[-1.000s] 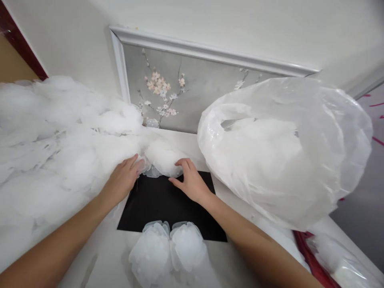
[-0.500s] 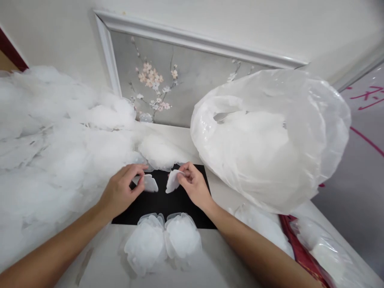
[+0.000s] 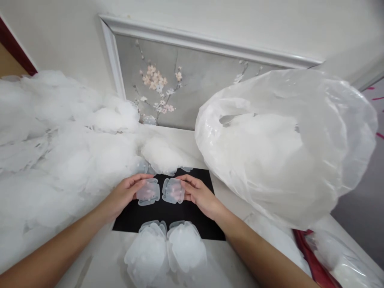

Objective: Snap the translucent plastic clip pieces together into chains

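Observation:
My left hand [image 3: 127, 194] pinches a translucent white plastic piece [image 3: 149, 193] with scalloped edges and small raised dots; fingers show through it. A matching translucent piece [image 3: 173, 191] is gripped by my right hand [image 3: 196, 194], thumb in front and fingers behind. Both pieces face me side by side, a small gap between them, above a black mat [image 3: 168, 220]. At the mat's near edge are two piles of similar pieces, a left stack [image 3: 147, 252] and a right stack [image 3: 187, 248]. Another small heap [image 3: 163, 154] lies beyond the mat.
A large mound of white pieces [image 3: 66, 160] covers the left side. On the right stands a big open clear bag [image 3: 327, 152] filled with white pieces. A smaller plastic bag [image 3: 342, 256] lies on red cloth [image 3: 306, 244]. Behind is a framed floral picture [image 3: 204, 92].
Both pieces have turned from tilted to nearly flat toward me, and the hands have come slightly lower. The view has shifted a little.

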### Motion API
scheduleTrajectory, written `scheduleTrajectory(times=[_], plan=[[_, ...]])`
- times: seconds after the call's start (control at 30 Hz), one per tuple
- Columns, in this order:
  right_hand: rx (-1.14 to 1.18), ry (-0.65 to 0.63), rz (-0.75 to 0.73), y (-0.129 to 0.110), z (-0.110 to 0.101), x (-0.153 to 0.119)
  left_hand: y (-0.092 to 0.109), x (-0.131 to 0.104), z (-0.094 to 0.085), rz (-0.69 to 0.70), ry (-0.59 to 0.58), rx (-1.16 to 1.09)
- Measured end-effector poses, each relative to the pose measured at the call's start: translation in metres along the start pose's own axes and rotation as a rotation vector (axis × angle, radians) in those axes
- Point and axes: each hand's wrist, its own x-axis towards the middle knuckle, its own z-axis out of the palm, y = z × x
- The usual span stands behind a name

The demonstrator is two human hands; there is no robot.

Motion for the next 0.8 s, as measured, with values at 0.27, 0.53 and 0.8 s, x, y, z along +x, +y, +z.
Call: scheduleTrajectory(times=[0.27,0.53,0.8], plan=[[-0.258,-0.018,-0.149,0.001,-0.004,-0.002,-0.001,-0.002,-0.006,-0.052,-0.034,-0.095],[-0.307,-0.07,-0.253,0.009,-0.005,-0.001,-0.01,0.002,-0.015,0.027,-0.127,-0.145],[-0.236,-0.095,-0.235,0.009,-0.006,0.0,-0.01,0.005,-0.018,0.058,-0.189,-0.076]])
